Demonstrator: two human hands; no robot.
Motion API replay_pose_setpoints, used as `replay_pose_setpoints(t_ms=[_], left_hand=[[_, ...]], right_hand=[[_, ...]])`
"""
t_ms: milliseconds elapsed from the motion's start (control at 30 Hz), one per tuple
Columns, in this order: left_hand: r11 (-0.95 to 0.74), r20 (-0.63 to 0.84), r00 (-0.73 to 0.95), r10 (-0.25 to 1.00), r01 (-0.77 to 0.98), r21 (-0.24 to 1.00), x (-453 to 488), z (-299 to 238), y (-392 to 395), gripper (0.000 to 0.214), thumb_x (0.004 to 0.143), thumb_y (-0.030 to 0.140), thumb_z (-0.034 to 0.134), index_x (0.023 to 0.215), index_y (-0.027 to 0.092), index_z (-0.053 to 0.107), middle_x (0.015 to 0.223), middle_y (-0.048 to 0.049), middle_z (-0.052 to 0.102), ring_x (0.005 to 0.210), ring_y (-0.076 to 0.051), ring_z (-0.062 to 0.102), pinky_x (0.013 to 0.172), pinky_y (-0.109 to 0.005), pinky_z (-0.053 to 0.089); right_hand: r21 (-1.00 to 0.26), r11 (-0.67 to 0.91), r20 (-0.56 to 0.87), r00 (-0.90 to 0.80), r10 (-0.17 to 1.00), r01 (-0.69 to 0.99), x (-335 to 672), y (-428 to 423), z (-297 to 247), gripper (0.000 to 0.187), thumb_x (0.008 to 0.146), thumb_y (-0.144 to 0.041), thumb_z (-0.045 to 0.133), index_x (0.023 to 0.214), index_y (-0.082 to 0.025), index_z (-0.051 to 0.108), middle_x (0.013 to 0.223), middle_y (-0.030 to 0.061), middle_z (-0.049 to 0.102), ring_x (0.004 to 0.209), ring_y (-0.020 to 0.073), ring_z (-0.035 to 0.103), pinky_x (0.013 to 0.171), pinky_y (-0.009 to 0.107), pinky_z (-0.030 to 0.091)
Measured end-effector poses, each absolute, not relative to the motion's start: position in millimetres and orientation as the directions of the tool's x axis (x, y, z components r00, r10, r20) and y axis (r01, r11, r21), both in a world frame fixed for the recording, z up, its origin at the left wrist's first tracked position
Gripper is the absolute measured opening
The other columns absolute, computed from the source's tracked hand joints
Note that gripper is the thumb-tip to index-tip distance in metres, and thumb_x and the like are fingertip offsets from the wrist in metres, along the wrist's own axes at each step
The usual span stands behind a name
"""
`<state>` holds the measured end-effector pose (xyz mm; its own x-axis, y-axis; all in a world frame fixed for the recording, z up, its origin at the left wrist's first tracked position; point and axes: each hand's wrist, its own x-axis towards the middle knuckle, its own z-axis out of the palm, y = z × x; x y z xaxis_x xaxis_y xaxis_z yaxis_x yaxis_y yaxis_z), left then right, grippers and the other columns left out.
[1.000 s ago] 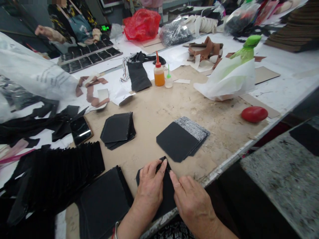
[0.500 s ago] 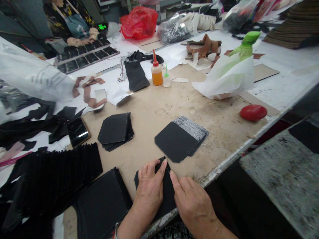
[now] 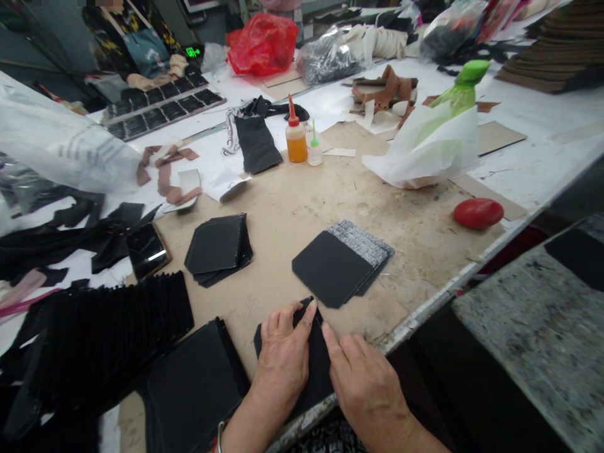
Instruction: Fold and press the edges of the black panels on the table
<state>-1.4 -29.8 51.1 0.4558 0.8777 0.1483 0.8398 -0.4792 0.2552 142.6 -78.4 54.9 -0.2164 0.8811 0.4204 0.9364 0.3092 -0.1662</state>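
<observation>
My left hand and my right hand lie side by side on a small black fabric piece at the near edge of the brown work board. The fingers of both hands are pressed down on the piece, index fingertips close together near its top edge. Just beyond lies a stack of black pieces with a grey one showing underneath. Another black stack sits further left.
A large black stack and a fanned row of black pieces lie at my left. An orange glue bottle, a small bottle, a red oval object, a phone and white wrapping are on the table. Another person works opposite.
My hands have hardly moved on the black piece. The view has shifted slightly, and the person opposite has drawn a hand back toward the tray of dark pieces.
</observation>
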Motion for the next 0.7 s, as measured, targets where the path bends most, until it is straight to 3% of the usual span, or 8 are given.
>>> replay_pose_setpoints(t_ms=[267,567,700], left_hand=[[-0.467,0.055,0.466,0.883,0.86,0.204,1,58,-28,0.055,0.077,0.004,0.037,0.13,0.017,0.046,0.114,-0.0121,0.053,0.104,-0.025,0.046,0.082,-0.041,0.043],[-0.396,-0.015,0.42,0.907,0.866,0.305,5,71,-27,0.042,0.088,0.019,0.035,0.129,0.019,0.045,0.117,-0.0114,0.05,0.106,-0.024,0.044,0.088,-0.044,0.04],[-0.374,-0.015,0.398,0.917,0.873,0.312,6,71,-26,0.041,0.091,0.023,0.034,0.129,0.019,0.046,0.116,-0.0113,0.051,0.104,-0.024,0.045,0.087,-0.043,0.041]], right_hand=[[-0.163,0.306,0.406,-0.219,0.887,0.938,142,-78,54,0.031,0.084,-0.006,0.041,0.108,-0.004,0.061,0.067,0.0062,0.055,0.059,0.0163,0.051,0.052,0.03,0.041],[-0.341,0.374,0.464,-0.191,0.865,0.863,152,-86,64,0.022,0.088,-0.012,0.048,0.105,-0.006,0.061,0.067,0.0047,0.056,0.063,0.0139,0.053,0.061,0.026,0.046],[-0.301,0.388,0.467,-0.22,0.856,0.871,154,-89,62,0.022,0.086,-0.007,0.048,0.104,-0.005,0.062,0.065,0.0045,0.055,0.061,0.0141,0.051,0.059,0.027,0.045]])
